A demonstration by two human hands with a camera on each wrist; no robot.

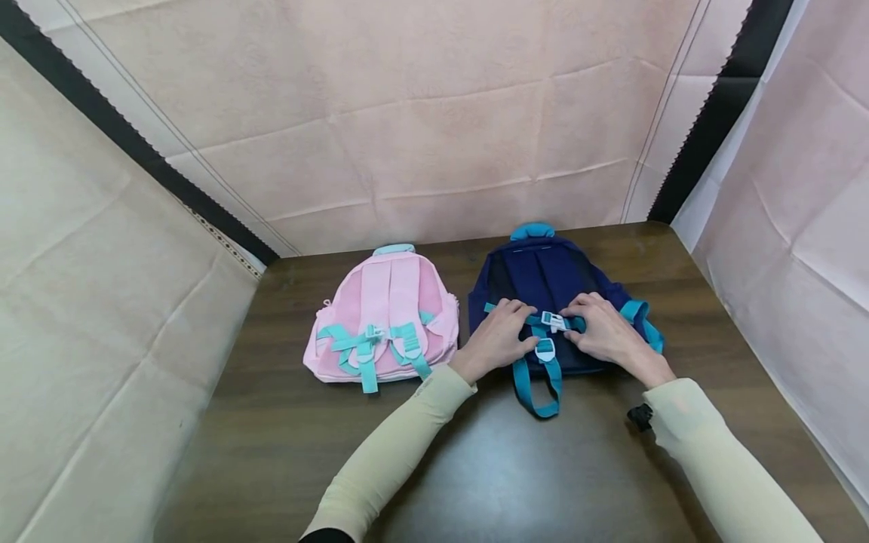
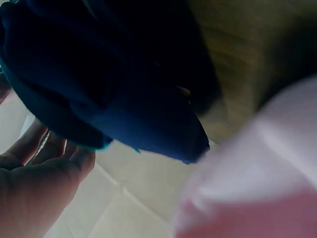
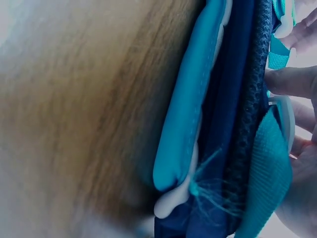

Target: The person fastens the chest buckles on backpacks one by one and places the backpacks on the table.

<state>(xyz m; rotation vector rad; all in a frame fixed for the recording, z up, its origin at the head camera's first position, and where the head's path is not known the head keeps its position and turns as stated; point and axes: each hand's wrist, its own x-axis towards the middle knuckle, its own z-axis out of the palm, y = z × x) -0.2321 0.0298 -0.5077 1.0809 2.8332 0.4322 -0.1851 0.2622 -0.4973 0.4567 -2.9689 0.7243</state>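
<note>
A navy backpack (image 1: 553, 264) with teal straps lies on the table, its strap side up. Across its middle runs a teal chest strap (image 1: 532, 320) with a white buckle (image 1: 555, 322). My left hand (image 1: 498, 337) pinches the strap at the buckle's left side. From the right, my right hand (image 1: 606, 329) grips the buckle's other end between thumb and fingers. The right wrist view shows thumb and fingers about a white buckle piece (image 3: 286, 121) beside a teal strap (image 3: 270, 168). In the left wrist view the left fingertips are partly hidden behind the navy fabric (image 2: 143, 114).
A pink backpack (image 1: 390, 290) with mint straps lies just left of the navy one. A teal strap loop (image 1: 545, 411) hangs toward the front of the brown table (image 1: 516, 483). Pale fabric walls (image 1: 434, 151) stand behind and at both sides.
</note>
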